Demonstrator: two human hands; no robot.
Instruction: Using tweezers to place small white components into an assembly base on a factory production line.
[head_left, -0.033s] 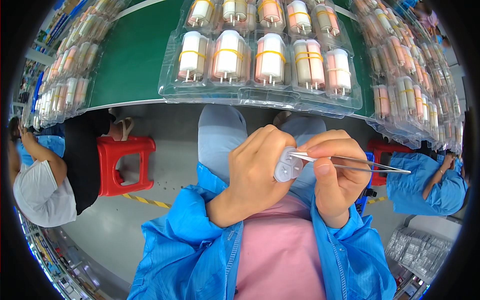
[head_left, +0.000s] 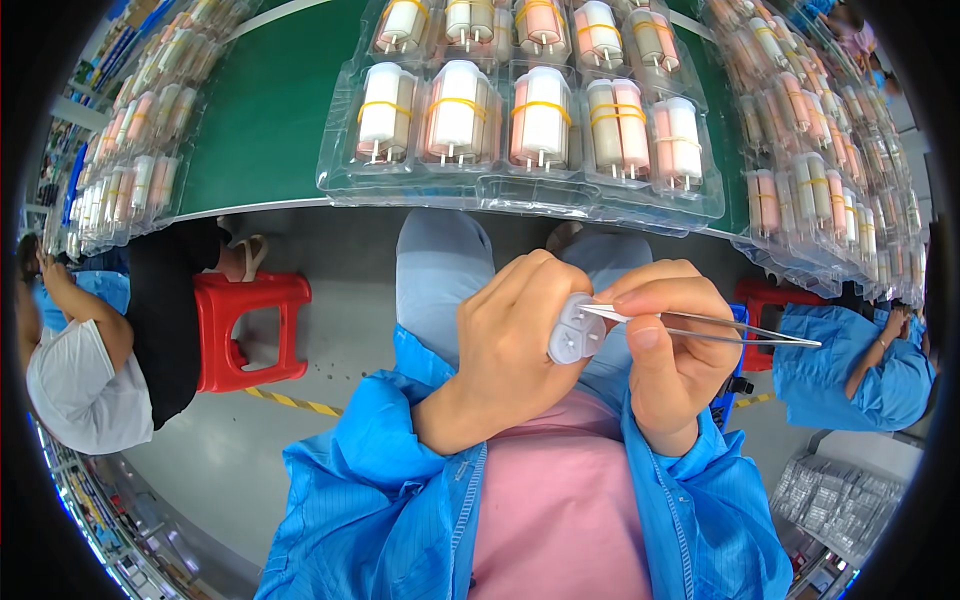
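Note:
My left hand (head_left: 510,345) is closed around a small white plastic cap-shaped part (head_left: 574,332), held close to my chest with its flat end facing me. Metal tweezers (head_left: 700,328) are pinched in my right hand (head_left: 668,350), their tips touching the top of the white part and their long end pointing right. Both forearms wear blue sleeves. Just beyond my hands, at the edge of the green table (head_left: 265,120), lies a clear plastic tray (head_left: 520,185) with bundles of white and pink cylinders bound by yellow rubber bands.
More clear trays of bundled cylinders (head_left: 130,160) line the left and right (head_left: 830,170) of the table. A person sits on a red stool (head_left: 250,330) at my left. Another person in a blue coat (head_left: 860,360) sits at my right. The floor is grey.

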